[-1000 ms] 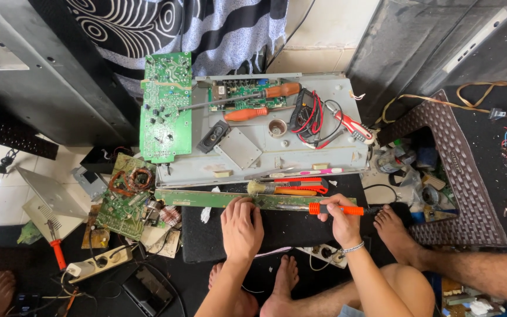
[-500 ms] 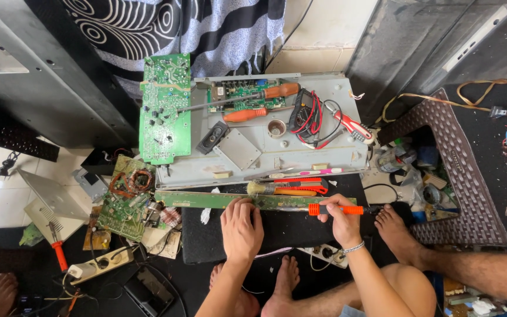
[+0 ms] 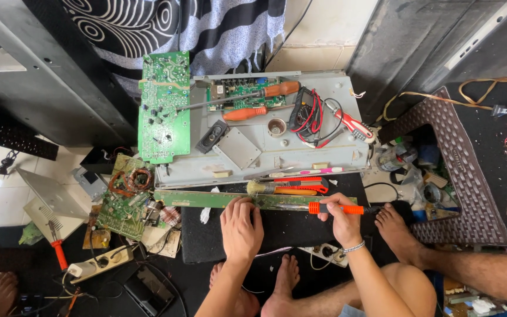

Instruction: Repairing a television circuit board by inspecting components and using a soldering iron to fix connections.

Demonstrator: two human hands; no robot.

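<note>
Long narrow green circuit strip (image 3: 218, 199) lies flat across the black mat's (image 3: 277, 232) far edge, on the floor. Left hand (image 3: 240, 226) presses it down, palm flat, grasping nothing. Right hand (image 3: 342, 218) clenched on an orange-handled soldering iron (image 3: 324, 208), metal tip at the strip.

Risk: thin rigid strip could slide if pressure eases; hot tip near left fingers. Bristly brush (image 3: 277, 188) just beyond.
</note>
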